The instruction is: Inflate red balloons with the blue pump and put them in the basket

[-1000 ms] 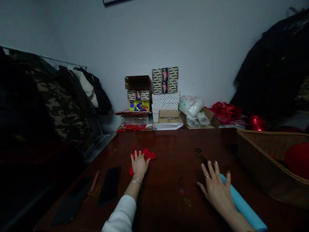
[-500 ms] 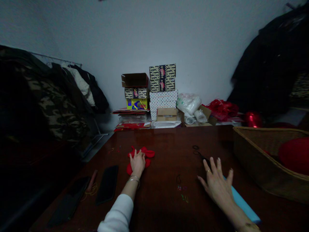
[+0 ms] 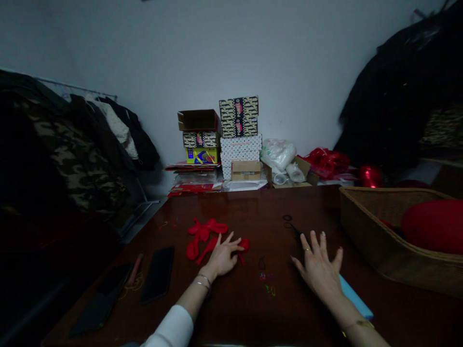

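Note:
My left hand (image 3: 223,257) lies with its fingers spread over a limp red piece (image 3: 244,244), perhaps an uninflated balloon, touching it. More limp red pieces (image 3: 206,229) lie in a bunch just left of it. My right hand (image 3: 321,270) is spread palm down over a pair of black scissors (image 3: 294,229) and a long light-blue object (image 3: 356,296). The scissors' handle loops point away from me, and the rest is hidden under the fingers. Between my hands are a black loop (image 3: 262,262) and several small coloured bits (image 3: 269,289).
A wicker basket (image 3: 376,236) with a big red rounded thing (image 3: 434,224) stands at the right. Two dark phone-like slabs, one a phone (image 3: 157,274), and a brownish-pink stick (image 3: 135,270) lie left. Stacked boxes (image 3: 240,149) stand behind the table.
My left hand has moved right and nearer to me, and a red piece now lies apart from the bunch under it. My right hand stays spread in nearly the same place. The view has shifted slightly.

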A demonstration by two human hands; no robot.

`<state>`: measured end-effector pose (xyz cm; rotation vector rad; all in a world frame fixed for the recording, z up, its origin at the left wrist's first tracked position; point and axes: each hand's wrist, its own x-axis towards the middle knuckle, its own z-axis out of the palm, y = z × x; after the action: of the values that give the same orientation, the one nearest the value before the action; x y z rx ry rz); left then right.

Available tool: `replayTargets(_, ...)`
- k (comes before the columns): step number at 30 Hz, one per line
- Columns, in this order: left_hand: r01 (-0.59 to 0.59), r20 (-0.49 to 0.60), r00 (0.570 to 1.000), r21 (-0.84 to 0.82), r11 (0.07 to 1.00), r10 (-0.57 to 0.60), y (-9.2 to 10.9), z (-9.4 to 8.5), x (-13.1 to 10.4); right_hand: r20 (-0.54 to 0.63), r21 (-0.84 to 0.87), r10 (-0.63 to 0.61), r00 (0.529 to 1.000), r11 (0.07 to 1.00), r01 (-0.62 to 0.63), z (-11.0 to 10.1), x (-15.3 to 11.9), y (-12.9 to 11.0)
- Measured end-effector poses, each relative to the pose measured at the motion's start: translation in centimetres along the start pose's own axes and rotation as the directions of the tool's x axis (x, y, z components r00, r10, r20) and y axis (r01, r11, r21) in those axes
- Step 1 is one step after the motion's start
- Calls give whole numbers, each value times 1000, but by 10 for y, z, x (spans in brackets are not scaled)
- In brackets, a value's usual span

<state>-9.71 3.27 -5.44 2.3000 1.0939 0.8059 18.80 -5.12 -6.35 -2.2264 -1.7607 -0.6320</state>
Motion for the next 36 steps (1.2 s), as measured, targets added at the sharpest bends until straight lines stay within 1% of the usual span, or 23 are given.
replayTargets(2,79,-144,986,-16,997,-81,4,4,-2,8,-6,5,1000,1000,-5,-1,1,0)
replayTargets(3,126,-238,963,-13,992,-125,6,7,-2,12,-6,6,1000,1000,-6,-1,1,0)
replayTargets(5,225,-413,890,28,974,-194,11,15,-2,19,-4,8,1000,1000,-8,-2,1,0)
replayTargets(7,306,-503,839,117,945,-209,16,25,-4,23,-3,10,1000,1000,-10,-3,1,1)
replayTargets(8,332,-515,833,169,928,-204,18,30,-6,25,-5,12,1000,1000,-12,-4,1,2)
replayTargets(10,367,-502,841,259,893,-200,21,38,-11,36,-19,22,999,1000,-21,-5,1,4)
replayTargets(14,428,-422,873,419,801,-246,24,49,-21,104,-87,80,991,994,-71,-6,3,10)
replayTargets(17,429,-357,894,508,747,-271,27,48,-21,189,-139,121,974,986,-96,-7,3,16)
replayTargets(20,423,-321,901,503,754,-291,32,42,-15,304,-125,141,942,986,-107,-7,2,22)
replayTargets(22,468,-329,877,420,778,-350,35,36,-9,365,-84,146,919,989,-124,-7,3,27)
replayTargets(23,514,-337,849,343,786,-408,35,33,-6,389,-60,149,909,989,-136,-7,3,29)
replayTargets(24,567,-335,809,232,790,-483,35,30,-3,410,-40,152,899,988,-149,-6,4,31)
replayTargets(25,622,-320,756,76,780,-571,35,28,0,429,-24,157,889,986,-162,-5,5,33)
replayTargets(26,660,-280,691,-130,740,-666,35,27,3,446,-13,162,880,984,-175,-4,5,35)
replayTargets(27,659,-202,628,-376,652,-751,36,26,5,460,-5,168,872,982,-186,-3,6,37)
replayTargets(28,602,-93,579,-621,502,-810,36,26,6,470,0,173,866,980,-197,-3,6,39)
replayTargets(29,495,25,548,-816,300,-836,37,26,6,479,6,178,860,979,-206,-2,6,40)
replayTargets(30,359,129,535,-929,87,-835,39,27,7,488,16,178,854,977,-213,-2,5,40)
replayTargets(31,219,199,537,-971,-92,-820,42,28,7,494,28,173,852,976,-215,-3,5,40)
replayTargets(32,97,234,547,-971,-217,-804,44,29,7,495,44,161,854,977,-209,-5,5,40)
replayTargets(33,0,242,556,-957,-292,-795,47,30,7,488,63,139,862,979,-194,-8,5,39)
replayTargets(34,-71,235,564,-941,-331,-791,49,30,7,474,84,111,874,982,-170,-12,4,38)
replayTargets(36,-147,204,597,-923,-356,-776,52,31,10,431,137,29,902,986,-97,-21,3,34)
